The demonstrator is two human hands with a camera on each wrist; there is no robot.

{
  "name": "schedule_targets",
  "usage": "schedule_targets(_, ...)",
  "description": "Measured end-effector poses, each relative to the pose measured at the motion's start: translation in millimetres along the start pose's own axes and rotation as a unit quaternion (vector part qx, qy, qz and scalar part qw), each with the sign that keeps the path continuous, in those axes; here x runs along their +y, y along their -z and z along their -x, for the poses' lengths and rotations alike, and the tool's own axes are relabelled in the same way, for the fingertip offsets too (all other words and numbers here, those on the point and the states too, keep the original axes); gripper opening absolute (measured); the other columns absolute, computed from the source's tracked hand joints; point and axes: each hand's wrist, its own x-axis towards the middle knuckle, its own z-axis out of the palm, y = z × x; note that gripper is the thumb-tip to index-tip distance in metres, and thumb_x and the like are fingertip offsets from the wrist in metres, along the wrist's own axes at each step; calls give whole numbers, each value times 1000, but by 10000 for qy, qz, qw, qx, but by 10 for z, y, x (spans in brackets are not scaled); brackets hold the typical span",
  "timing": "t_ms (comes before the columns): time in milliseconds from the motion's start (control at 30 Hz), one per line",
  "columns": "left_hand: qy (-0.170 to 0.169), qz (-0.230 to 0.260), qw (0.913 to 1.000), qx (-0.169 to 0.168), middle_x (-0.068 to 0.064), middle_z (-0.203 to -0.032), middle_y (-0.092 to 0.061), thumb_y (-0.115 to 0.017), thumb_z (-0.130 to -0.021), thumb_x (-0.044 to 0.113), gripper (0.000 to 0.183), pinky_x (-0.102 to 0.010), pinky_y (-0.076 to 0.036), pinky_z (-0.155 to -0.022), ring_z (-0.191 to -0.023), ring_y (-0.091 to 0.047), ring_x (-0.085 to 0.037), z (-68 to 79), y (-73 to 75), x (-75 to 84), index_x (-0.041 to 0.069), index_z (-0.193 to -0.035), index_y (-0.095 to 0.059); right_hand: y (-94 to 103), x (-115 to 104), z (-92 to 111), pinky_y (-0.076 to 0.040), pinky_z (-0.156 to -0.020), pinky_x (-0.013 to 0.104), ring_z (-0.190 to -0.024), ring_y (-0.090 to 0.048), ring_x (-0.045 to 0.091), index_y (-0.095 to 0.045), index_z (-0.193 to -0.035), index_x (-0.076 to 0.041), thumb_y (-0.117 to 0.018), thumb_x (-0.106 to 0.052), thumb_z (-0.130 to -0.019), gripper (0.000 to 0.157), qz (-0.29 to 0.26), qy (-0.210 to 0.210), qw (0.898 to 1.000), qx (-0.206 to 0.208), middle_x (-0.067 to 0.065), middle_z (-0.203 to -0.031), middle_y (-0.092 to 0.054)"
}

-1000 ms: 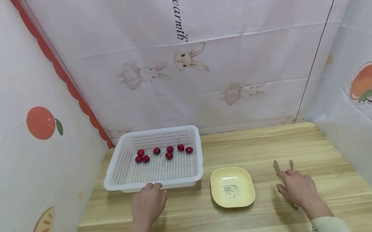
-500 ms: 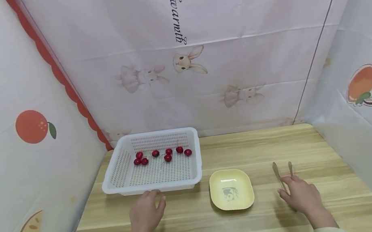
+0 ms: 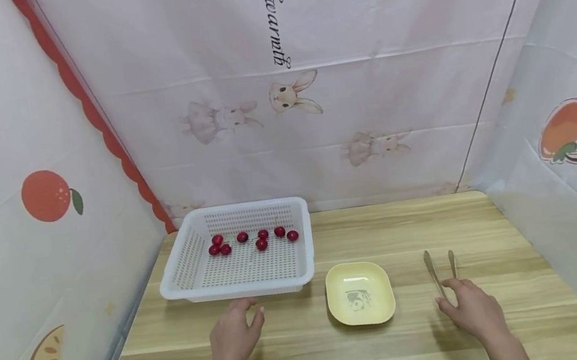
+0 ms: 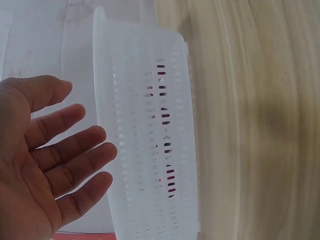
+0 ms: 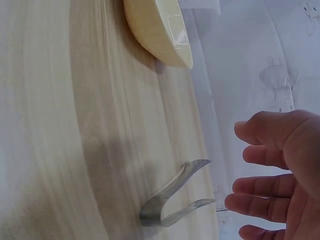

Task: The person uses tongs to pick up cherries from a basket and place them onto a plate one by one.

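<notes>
Drawn back from the front rim of the white rectangular perforated plastic basket (image 3: 238,290) with the left hand (image 3: 234,340), and a little nearer the body with the right hand (image 3: 476,309)! Fingers apart on both, nothing held. Just below the right fingers, the silver U-shaped metal tongs (image 5: 153,214), splayed on the pale wooden table (image 3: 397,353). Best, it seems, to drop straight down, thumb opposite fingers, and pinch both arms evenly. Left of those fingers, the square shiny pale-yellow bowl (image 3: 364,310) to steer round. Past the left fingertips, that raised rim to clear before the round red cherries (image 3: 262,244)
</notes>
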Motion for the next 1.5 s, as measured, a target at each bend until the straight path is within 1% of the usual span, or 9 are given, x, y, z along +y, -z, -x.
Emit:
schedule_targets(167, 134, 191, 9997, -20, -8, -98, -66, -69, -82, 22, 22, -26, -49, -47, -83, -64, -25, 33, -27, -9, 12, -102, -68, -37, 32, 17, -53, -61, 51, -92, -56, 45, -58, -114, 5, -67, -22, -83, 42, -169, -212, 9996, 8, 32, -110, -54)
schedule_targets(367, 286, 467, 9985, 69, -7, -95, -66, -69, -83, 21, 21, -36, -54, -61, -84, -62, -24, 50, -67, -19, 9, -101, -68, -96, 82, 25, -49, -71, 61, -100, -50, 50, -56, -115, 6, -67, -21, -82, 44, -391, -413, 9982, 169, 35, -114, -49)
schedule_targets(433, 295, 638, 9975, 72, -8, -94, -66, -69, -83, 20, 22, -38, -54, -64, -84, -62, -25, 58, -87, -13, 7, -101, -68, -111, 94, 33, -47, -74, 64, -102, -48, 52, -55, -117, 7, -66, -21, -82, 46, -435, -501, 9976, 217, 36, -116, -47)
schedule_targets(533, 294, 837, 9960, 63, -9, -94, -65, -69, -83, 19, 22, -37, -54, -64, -84, -61, -26, 73, -124, -3, 6, -101, -67, -121, 104, 43, -46, -74, 65, -103, -46, 54, -53, -118, 8, -67, -22, -82, 49, -461, -593, 9968, 261, 38, -117, -45)
schedule_targets(667, 337, 1023, 9942, 66, -9, -95, -65, -69, -83, 20, 21, -37, -54, -66, -84, -61, -26, 87, -160, 5, 7, -100, -67, -124, 107, 62, -45, -74, 66, -103, -44, 56, -49, -120, 10, -68, -22, -81, 54, -497, -726, 9957, 303, 40, -118, -42)
schedule_targets(800, 429, 1179, 9921, 52, -10, -96, -65, -69, -83, 20, 21, -39, -54, -67, -85, -62, -26, 87, -180, 8, 8, -101, -67, -130, 104, 52, -44, -75, 65, -103, -43, 55, -44, -124, 11, -68, -23, -82, 60, -666, -966, 9927, 268, 41, -119, -39)
schedule_targets(967, 488, 1432, 9885, -2, -10, -96, -65, -69, -84, 20, 23, -39, -54, -70, -85, -62, -27, 75, -224, 18, 6, -102, -66, -166, 126, 21, -42, -77, 63, -103, -42, 55, -38, -127, 12, -67, -23, -81, 65, -936, -1328, 9865, 231, 40, -118, -38)
schedule_targets(1267, 551, 1732, 9833, -31, -9, -97, -65, -69, -84, 20, 23, -40, -54, -72, -85, -62, -28, 73, -310, 43, 6, -102, -66, -245, 206, -45, -42, -81, 62, -103, -41, 56, -29, -130, 17, -69, -25, -80, 76, -1209, -1762, 9768, 142, 42, -116, -36)
schedule_targets(1500, 649, 2177, 9738, -51, -7, -94, -65, -68, -84, 18, 22, -35, -55, -71, -84, -63, -24, 57, -376, 71, 4, -101, -65, -315, 269, -76, -41, -82, 61, -102, -41, 55, -26, -129, 20, -68, -31, -81, 82, -1526, -1775, 9722, 87, 44, -111, -40)
